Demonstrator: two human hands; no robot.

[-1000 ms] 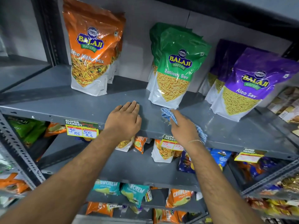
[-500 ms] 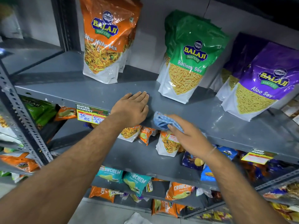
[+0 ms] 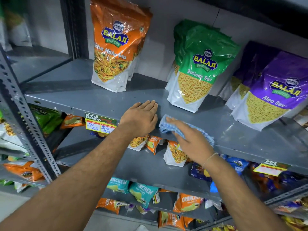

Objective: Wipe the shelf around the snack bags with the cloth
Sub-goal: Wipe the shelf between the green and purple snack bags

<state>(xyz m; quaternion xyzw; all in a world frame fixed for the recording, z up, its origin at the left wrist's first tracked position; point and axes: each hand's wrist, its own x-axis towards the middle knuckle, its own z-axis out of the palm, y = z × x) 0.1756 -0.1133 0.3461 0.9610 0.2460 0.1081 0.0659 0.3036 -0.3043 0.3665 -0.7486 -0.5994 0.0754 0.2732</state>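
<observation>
grey metal shelf [image 3: 70, 90] seen from above and in front, with a perforated upright [image 3: 25, 117] at far left. a yellow price tag [image 3: 100, 123] marked "90 rs" and "50 rs" hangs on the shelf's front lip. standing at the back, left to right: an orange snack bag [image 3: 115, 52] labelled "mitha mix", a green snack bag [image 3: 200, 70] labelled "ratlami sev" with more green bags behind it, and a purple snack bag [image 3: 273, 94] labelled "aloo sev", likewise backed by others. all stand upright, leaning slightly back.

the left hand [image 3: 140, 120] lies palm down on the shelf's front edge, between the orange and green bags, fingers straight and held together, gripping nothing. just beside it, nearly touching, is the cloth [image 3: 166, 125]: light blue with a fine white check, crumpled into soft folds, lying on the front strip of the shelf in front of the green bag. the right hand [image 3: 191, 140] presses flat on top of it, fingers extended and close together, with blue edges showing past the fingertips and along the far side of the palm. a thin thread bracelet [image 3: 210, 157] circles the right wrist.

lower shelves hold smaller packets, some blurred.
</observation>
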